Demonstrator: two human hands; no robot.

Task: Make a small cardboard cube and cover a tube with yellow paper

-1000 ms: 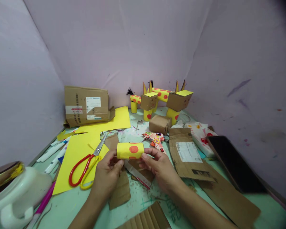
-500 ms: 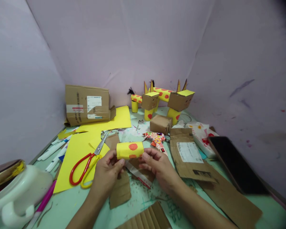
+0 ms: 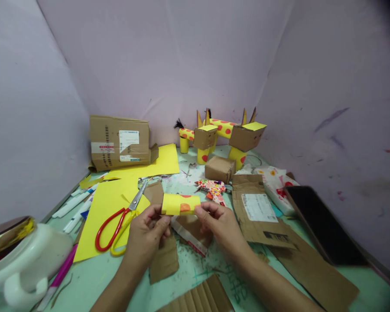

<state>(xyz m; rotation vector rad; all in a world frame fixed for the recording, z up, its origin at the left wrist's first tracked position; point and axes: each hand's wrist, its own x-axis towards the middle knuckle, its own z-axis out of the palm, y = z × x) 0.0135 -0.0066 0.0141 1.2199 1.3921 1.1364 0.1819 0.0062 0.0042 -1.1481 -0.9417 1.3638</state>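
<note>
A small yellow paper tube (image 3: 175, 206) with orange spots lies sideways between my hands, raised above the table. My left hand (image 3: 148, 227) grips its left end with thumb and fingers. Its right end is pinched by my right hand (image 3: 217, 219). Just left of my left hand, scissors (image 3: 121, 221) with one red and one yellow handle rest on yellow paper (image 3: 94, 216). Beneath the tube are brown cardboard scraps (image 3: 164, 259). Behind it lies a floral-patterned glue gun (image 3: 212, 189), partly covered by the tube and my right hand.
Two cardboard-headed animal figures (image 3: 238, 138) with spotted yellow bodies stand at the back, behind a small cardboard box (image 3: 220, 169). A phone (image 3: 323, 225) lies at the right beside flattened cardboard (image 3: 253, 227). At the left are a white mug (image 3: 42, 251), a purple-handled cutter (image 3: 63, 268) and markers (image 3: 73, 203).
The tube has turned about its length, so the orange spots sit lower and more plain yellow shows. It has also shifted slightly right, along with my right hand.
</note>
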